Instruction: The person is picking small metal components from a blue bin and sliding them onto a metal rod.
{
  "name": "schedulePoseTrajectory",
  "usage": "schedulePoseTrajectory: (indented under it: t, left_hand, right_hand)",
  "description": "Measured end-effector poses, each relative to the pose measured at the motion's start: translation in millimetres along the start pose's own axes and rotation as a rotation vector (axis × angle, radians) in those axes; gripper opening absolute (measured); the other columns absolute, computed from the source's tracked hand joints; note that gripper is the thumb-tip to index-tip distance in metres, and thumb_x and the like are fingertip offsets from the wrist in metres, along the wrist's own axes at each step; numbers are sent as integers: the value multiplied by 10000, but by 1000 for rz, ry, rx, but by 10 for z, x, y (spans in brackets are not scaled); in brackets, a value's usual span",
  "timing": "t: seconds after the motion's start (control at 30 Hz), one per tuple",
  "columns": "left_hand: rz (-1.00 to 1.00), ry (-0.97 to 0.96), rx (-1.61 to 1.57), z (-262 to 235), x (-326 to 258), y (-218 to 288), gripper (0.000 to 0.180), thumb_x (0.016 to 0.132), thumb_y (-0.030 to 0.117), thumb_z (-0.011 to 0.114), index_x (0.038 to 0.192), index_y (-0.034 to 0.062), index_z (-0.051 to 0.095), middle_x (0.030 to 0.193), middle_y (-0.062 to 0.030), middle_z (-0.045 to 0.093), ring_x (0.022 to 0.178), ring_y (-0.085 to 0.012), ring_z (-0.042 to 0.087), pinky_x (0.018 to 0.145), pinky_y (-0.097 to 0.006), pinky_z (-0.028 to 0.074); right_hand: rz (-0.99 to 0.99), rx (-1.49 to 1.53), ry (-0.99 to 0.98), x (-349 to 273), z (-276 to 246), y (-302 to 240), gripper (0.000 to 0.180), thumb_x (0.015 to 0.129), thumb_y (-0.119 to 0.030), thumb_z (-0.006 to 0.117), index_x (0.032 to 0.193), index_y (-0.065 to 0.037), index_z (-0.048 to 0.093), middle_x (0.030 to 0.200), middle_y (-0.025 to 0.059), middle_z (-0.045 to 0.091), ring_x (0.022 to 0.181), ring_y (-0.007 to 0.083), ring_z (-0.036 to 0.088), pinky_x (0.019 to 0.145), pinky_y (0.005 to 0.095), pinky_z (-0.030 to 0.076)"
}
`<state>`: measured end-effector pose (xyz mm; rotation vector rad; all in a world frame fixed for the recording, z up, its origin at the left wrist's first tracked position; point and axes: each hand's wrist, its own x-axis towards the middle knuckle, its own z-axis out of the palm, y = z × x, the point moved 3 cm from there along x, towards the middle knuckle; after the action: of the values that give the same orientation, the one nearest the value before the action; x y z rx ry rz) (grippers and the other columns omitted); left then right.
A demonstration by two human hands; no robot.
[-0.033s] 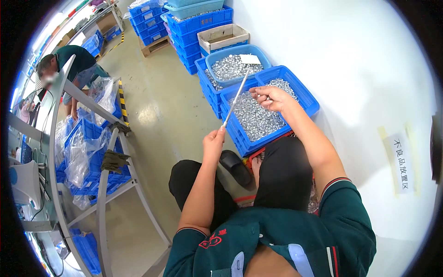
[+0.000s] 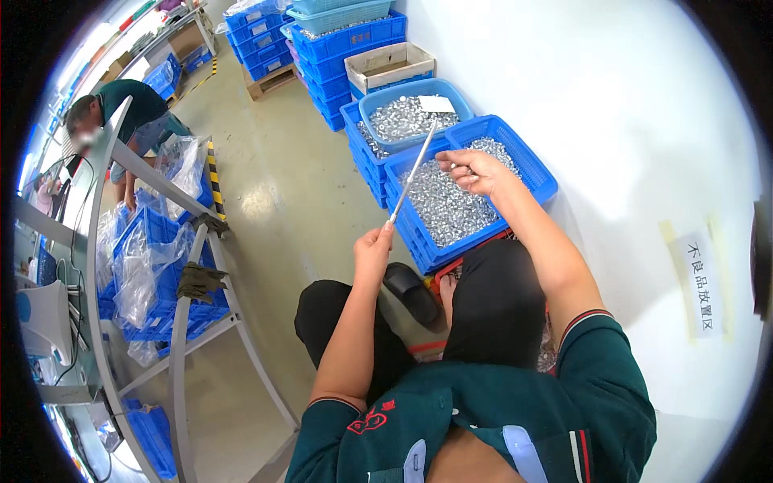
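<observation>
My left hand is closed round the lower end of a thin metal rod, which slants up and away to the right. Close to the rod's upper half, my right hand has its fingers curled together over a blue crate. Silver specks show among those fingers, so it seems to hold small metal parts; their exact shape is too small to tell. The crate is filled with many loose, shiny metal pieces. Beyond the rod's tip is a light blue basket of larger silver pieces, with a white card on top.
Stacked blue crates and a wooden-sided box stand farther back along the white wall. To the left is a grey metal frame. Behind it a co-worker bends over plastic-lined crates. My knees are near the crate.
</observation>
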<state>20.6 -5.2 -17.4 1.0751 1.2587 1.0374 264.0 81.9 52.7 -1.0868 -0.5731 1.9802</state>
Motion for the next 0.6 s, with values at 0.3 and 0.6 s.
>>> schedulePoseTrajectory:
  t: [0.3, 0.6]
  left_hand:
    - [38, -32, 92, -52, -43, -57, 393, 850, 366, 531, 592, 73, 480, 510, 53, 367, 446, -39, 306, 412, -216, 220]
    - [24, -29, 123, -81, -109, -6, 406, 841, 370, 541, 586, 59, 485, 520, 50, 383, 458, -43, 316, 421, -221, 231]
  right_hand:
    - [-55, 89, 66, -4, -136, -27, 376, 850, -375, 533, 941, -11, 505, 692, 42, 479, 449, 42, 350, 318, 152, 246]
    - [-151, 147, 109, -17, -133, -86, 240, 860, -195, 540, 966, 13, 483, 827, 93, 511, 494, 56, 387, 336, 162, 285]
